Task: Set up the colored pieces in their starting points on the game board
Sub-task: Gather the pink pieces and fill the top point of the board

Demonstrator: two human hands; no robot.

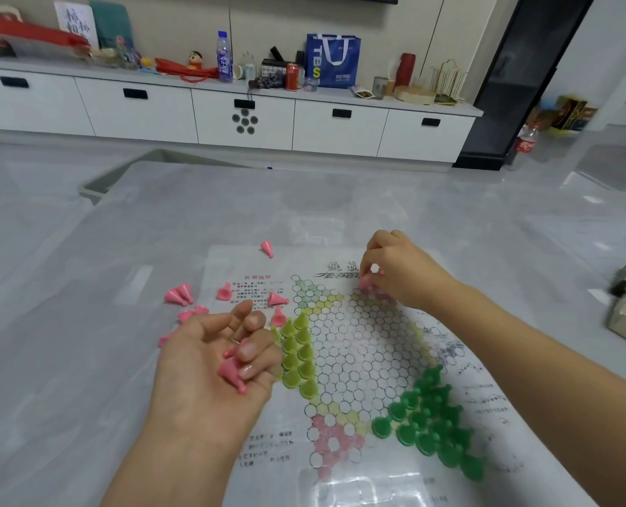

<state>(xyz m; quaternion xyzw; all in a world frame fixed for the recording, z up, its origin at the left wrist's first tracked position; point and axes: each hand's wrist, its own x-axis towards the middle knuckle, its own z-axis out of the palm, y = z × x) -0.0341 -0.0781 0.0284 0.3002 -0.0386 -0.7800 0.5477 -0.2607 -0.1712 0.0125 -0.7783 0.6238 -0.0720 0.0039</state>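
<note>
One paper game board [359,360] lies flat on the grey table [84,360], its long axis running away from the person. Yellow-green pieces [298,354] and dark green pieces [432,418] stand upright on it. The left hand [209,367], palm up with fingers curled, cradles a pink piece [232,375] lying with its knob toward the wrist; the right hand [399,268] pinches another pink piece [365,284] at the board's far corner.

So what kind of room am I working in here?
Most likely a home living room: a long white cabinet along the wall carries household clutter such as a drink bottle and a blue shopping bag, and the game board lies on a low grey table.
</note>
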